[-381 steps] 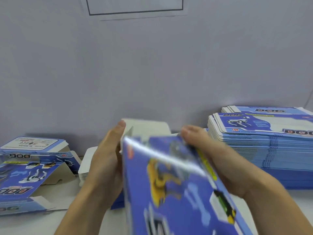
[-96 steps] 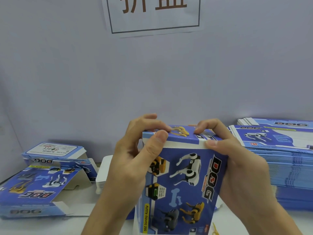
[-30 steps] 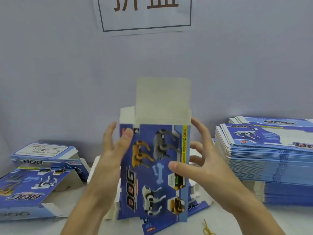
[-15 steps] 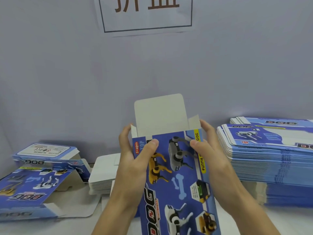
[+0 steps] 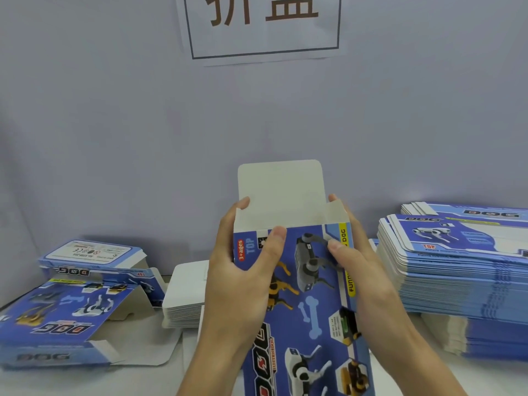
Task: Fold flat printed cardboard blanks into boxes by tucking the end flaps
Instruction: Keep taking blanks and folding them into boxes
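Observation:
A blue printed dog box (image 5: 311,304) stands upright in front of me, its top end open. Its white lid flap (image 5: 281,190) points straight up, with a small side flap (image 5: 337,214) raised at the right. My left hand (image 5: 243,281) grips the box's left edge, thumb on the printed front and fingers behind. On the opposite edge my right hand (image 5: 360,270) holds it the same way, its fingertips by the right side flap.
A tall stack of flat blue blanks (image 5: 457,270) lies at the right. Two folded boxes (image 5: 71,304) with open flaps sit at the left. A low pile of white card (image 5: 185,292) lies behind my left hand. The wall with a paper sign (image 5: 263,27) stands close behind.
The box was turned end over end after its other end was tucked. Over the last second my hands closed on its upper sides and drew it nearer; the lid flap stands upright.

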### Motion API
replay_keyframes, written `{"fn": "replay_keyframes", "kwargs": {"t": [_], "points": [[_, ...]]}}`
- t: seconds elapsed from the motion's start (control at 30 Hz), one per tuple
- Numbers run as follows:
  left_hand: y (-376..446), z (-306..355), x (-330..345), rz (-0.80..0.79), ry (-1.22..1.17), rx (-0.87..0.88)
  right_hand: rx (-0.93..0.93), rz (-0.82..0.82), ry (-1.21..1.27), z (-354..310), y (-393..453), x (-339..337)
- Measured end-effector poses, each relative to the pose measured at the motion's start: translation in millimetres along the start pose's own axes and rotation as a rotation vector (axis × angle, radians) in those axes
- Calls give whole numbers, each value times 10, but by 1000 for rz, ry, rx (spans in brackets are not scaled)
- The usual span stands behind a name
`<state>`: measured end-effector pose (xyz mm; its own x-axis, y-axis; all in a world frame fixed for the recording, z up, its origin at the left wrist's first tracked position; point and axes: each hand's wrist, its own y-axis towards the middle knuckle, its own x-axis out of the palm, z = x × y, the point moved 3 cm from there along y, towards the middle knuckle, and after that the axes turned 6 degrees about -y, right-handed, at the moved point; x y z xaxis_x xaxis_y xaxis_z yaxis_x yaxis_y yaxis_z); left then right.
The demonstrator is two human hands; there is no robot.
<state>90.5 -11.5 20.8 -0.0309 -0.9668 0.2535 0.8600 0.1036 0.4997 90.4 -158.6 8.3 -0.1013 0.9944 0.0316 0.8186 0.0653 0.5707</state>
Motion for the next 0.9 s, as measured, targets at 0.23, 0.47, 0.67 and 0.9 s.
{"fn": "replay_keyframes", "kwargs": {"t": [0.23,0.47,0.67,0.9], "points": [[-28,5,-2,10,87,33,104,27,-42,-92,57,-36],[-9,17,6,7,11,-7,162,221,-15,-87,-16,-2],[-30,7,-10,-20,-12,-75,210,247,-79,-85,-26,-8],[-33,-4,18,-43,-180,-96,245,180,21,-65,-30,-18]]}}
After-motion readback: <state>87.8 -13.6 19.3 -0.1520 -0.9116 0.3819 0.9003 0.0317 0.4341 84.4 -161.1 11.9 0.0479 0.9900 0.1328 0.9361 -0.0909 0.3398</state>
